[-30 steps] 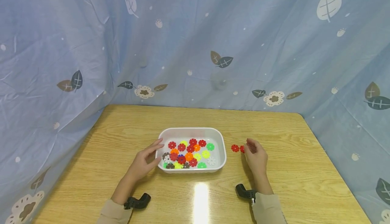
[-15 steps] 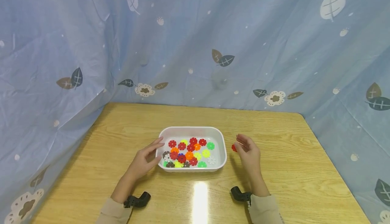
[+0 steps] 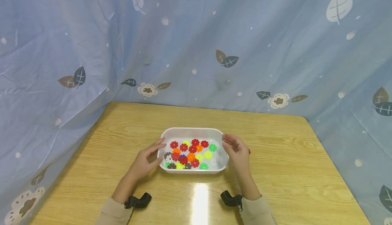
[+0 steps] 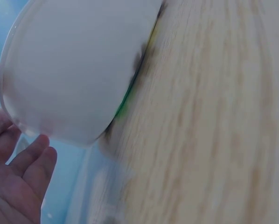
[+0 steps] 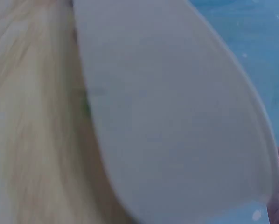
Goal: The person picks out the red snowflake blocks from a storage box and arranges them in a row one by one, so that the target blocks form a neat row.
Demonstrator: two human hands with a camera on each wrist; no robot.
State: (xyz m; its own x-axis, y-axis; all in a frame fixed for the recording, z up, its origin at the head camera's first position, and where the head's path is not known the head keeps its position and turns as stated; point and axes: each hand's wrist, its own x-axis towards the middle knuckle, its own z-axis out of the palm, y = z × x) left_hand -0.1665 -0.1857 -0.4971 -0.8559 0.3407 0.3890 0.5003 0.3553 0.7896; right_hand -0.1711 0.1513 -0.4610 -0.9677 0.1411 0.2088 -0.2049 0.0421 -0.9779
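Either side of the white tray (image 3: 193, 171), left hand (image 3: 144, 163) and right hand (image 3: 239, 157), loose-fingered; press evenly now (notched discs (image 3: 191, 157) could slide).

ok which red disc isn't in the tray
The red disc on the table, mostly hidden by the right hand; other visible reds lie in the tray.

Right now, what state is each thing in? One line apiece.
White tray: upright on the table
Notched discs: scattered in the tray, some overlapping
Red piece: outside the tray, mostly hidden
Left hand: spread at the left rim
Right hand: loosely bent at the right rim
Curtain: hanging, creased
Wrist devices: worn
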